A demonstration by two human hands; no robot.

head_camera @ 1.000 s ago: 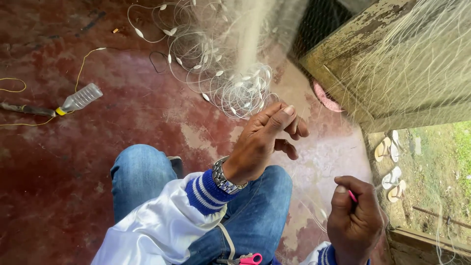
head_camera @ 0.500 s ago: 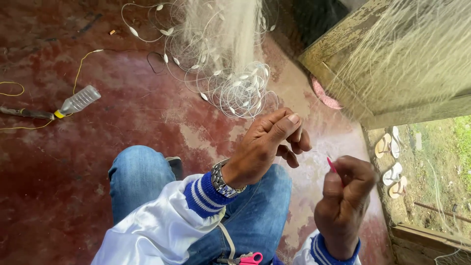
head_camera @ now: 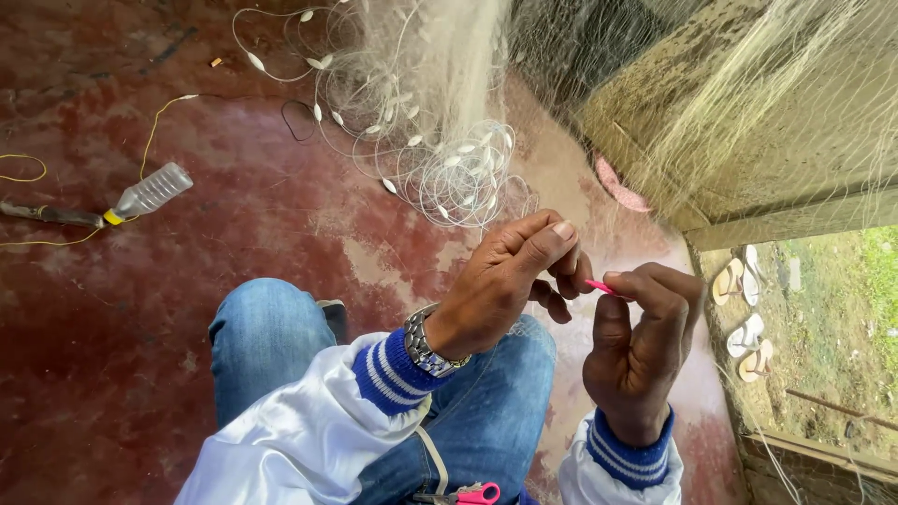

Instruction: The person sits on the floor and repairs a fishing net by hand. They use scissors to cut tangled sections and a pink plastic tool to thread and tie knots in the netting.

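My left hand is raised over my knees with its thumb and forefinger pinched together, seemingly on fine net line, too thin to see clearly. My right hand is close beside it and grips a small pink needle-like tool, whose tip points at the left fingers. A pale fishing net hangs in front of me and piles onto the red floor with small white floats strung on loops of line. A metal watch is on my left wrist.
A clear plastic bottle and yellow cord lie on the red floor at left. Pink-handled scissors rest at my lap. More net drapes over a low wall at right. Sandals lie outside.
My right hand has risen from low at my lap and moved left, bringing the pink tool up next to my left fingers. My left hand has stayed almost in place.
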